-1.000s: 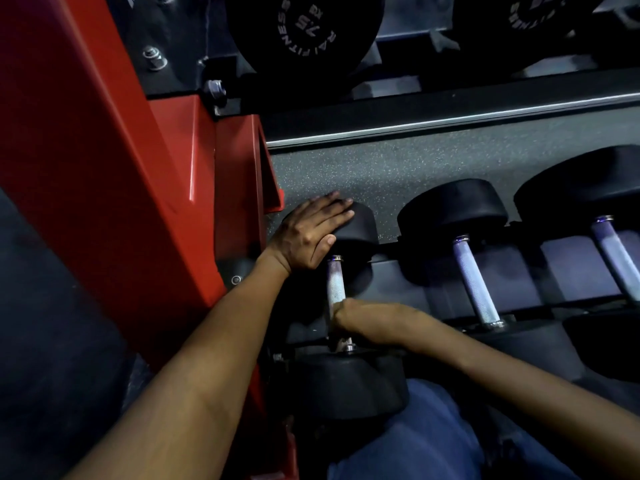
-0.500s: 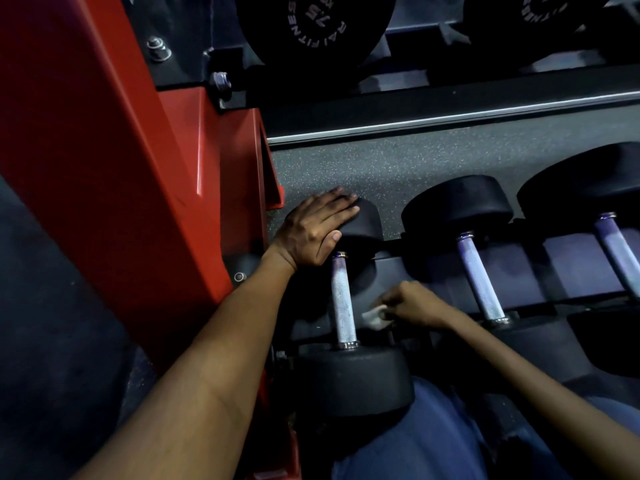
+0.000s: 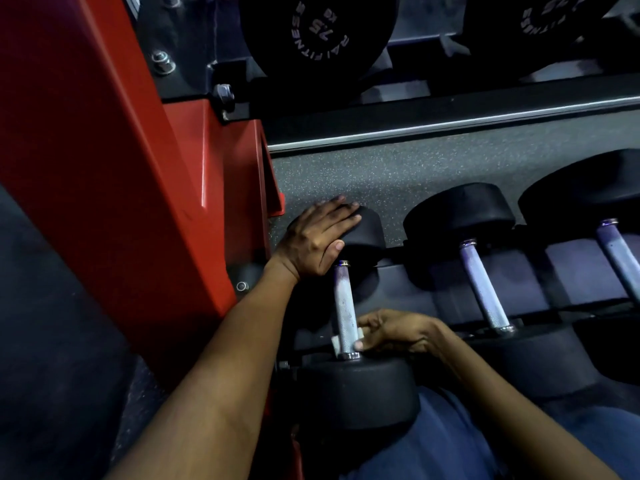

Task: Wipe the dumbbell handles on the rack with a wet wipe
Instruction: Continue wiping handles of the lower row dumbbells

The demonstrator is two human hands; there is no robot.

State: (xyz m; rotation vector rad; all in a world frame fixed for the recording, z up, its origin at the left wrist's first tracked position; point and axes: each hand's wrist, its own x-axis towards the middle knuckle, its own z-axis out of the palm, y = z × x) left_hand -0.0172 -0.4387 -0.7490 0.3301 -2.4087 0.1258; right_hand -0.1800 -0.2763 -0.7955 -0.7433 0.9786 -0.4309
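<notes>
**gymrat_k:** Half a second back the right hand (image 3: 394, 332) was off to the side of the bar with the wipe bunched up in it, now it's come back in and tucked the wet wipe (image 3: 335, 342) under the near end of the first handle (image 3: 343, 306). White corners poke out on both sides of the bar, right above the collar. Left hand hasn't budged.

**plateloader:** So what are the fingers doing exactly?

**gymrat_k:** Right-hand fingers (image 3: 369, 323) are curled in, pinching the wipe against the bar from the right side. How far they wrap underneath I can't tell, the bar hides it. Left hand (image 3: 318, 242) lies flat with straight fingers on top of the far head (image 3: 363, 230) of the same dumbbell, pressing on it, not gripping anything. Looks to me like it's there to stop the thing rolling.

**plateloader:** Where is this on the rack?

**gymrat_k:** Bottom tier, the dumbbell closest to the red upright (image 3: 104, 168). Near head (image 3: 360, 389) sits just in front of the person's knee.

**plateloader:** So which step are we at?

**gymrat_k:** I'd say mid-wipe on handle number one, doing the underside at the near end. Next move probably calls for dragging the wipe up the knurling toward the far collar while the left hand keeps the head pinned. The second handle (image 3: 483, 284) and the third handle (image 3: 620, 251) to the right aren't being touched, so plenty left I reckon.
</notes>
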